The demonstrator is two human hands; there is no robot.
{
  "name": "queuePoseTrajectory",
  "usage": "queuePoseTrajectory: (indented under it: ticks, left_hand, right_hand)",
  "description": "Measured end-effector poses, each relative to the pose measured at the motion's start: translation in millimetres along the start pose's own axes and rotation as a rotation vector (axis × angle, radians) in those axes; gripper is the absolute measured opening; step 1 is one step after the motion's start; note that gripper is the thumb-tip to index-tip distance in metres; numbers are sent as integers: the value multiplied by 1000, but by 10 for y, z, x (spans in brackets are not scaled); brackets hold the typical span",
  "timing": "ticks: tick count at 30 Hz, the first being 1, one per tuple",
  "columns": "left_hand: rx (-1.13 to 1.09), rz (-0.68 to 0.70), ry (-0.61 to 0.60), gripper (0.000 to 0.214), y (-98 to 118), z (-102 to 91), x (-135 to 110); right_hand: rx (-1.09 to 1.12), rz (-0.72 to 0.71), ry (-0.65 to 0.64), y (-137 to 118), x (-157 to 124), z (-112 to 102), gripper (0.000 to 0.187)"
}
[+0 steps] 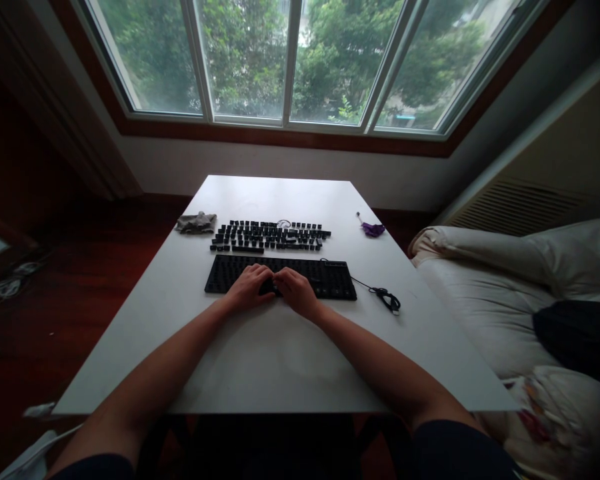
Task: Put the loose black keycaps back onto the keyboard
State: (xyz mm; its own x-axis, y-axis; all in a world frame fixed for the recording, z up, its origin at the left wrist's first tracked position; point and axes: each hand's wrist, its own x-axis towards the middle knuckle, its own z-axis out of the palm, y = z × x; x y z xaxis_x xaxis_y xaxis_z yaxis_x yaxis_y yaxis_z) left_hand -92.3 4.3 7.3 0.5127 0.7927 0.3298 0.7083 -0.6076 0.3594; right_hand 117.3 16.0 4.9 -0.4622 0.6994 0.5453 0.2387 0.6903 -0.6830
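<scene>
A black keyboard (333,283) lies flat on the white table in front of me. My left hand (250,287) rests over its middle, fingers stretched forward and thumb apart near the front edge. Right beside it, my right hand (296,288) is bent over the keyboard with its fingertips pinched together, close to the left fingertips. Anything held in that pinch is too small to make out. Behind the keyboard, many loose black keycaps (250,233) are set out in rows, with a long one (247,250) at the front left. My hands hide the keyboard's centre.
A coiled black cable (387,301) lies right of the keyboard. A grey cloth (197,223) sits at the table's left edge, and a purple item (373,229) with a thin stick at the right. A pale sofa (475,293) stands to the right, a window behind the table (280,373).
</scene>
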Motion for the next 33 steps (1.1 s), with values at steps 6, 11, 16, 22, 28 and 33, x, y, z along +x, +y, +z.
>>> queuePoseTrajectory:
  ticks: [6,11,16,22,28,33]
  left_hand:
    - [20,18,-1,24,9,5,5]
    - [18,38,-1,20,20,-3,8]
    - [12,28,-3,19,27,-13,6]
    - [7,22,-4,22,11,4,9]
    - [30,39,-4,29,-22,31,10]
    - [38,33,9,26,-62,73,11]
  right_hand:
    - [-87,-119,-42,49,-22,-30,18]
    - [-234,-251,-144,6,-30,-48,17]
    - [-285,-248,-133,-45,-21,-22,20]
    - [-243,-219,-116,-75,-19,19,20]
    - [-98,-10,62,-12,-6,-17,18]
    - [-36,-9,-26,-16,-15,-11,19]
